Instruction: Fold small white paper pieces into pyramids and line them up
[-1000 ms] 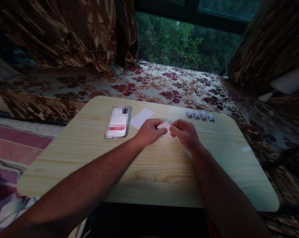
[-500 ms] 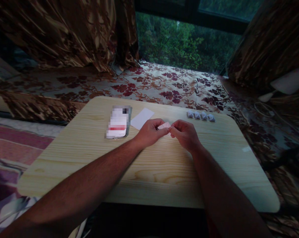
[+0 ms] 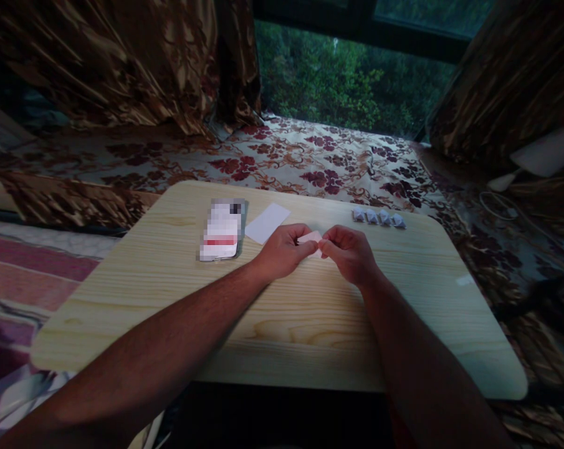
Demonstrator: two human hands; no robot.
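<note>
Between both hands, just above the wooden table (image 3: 286,324), is a small piece of white paper (image 3: 309,237). My left hand (image 3: 287,251) is closed on its left part, with the thumb lying over the near side. On the right edge, my right hand (image 3: 349,249) pinches the same paper with thumb and index finger. The fingertips of the two hands nearly meet, and they cover much of the paper, so its folds cannot be made out. Left of my left hand, a flat white sheet of paper (image 3: 268,222) lies on the table.
A phone (image 3: 222,231), partly pixelated, lies left of the sheet. Several small folded white paper shapes (image 3: 378,217) stand in a row near the table's far right edge. Beyond the table is a ledge with a floral cloth (image 3: 323,162). A white lamp (image 3: 546,153) is at far right.
Almost nothing differs. The fingers of both hands have shifted very slightly on the small paper, and the paper stays in the same place.
</note>
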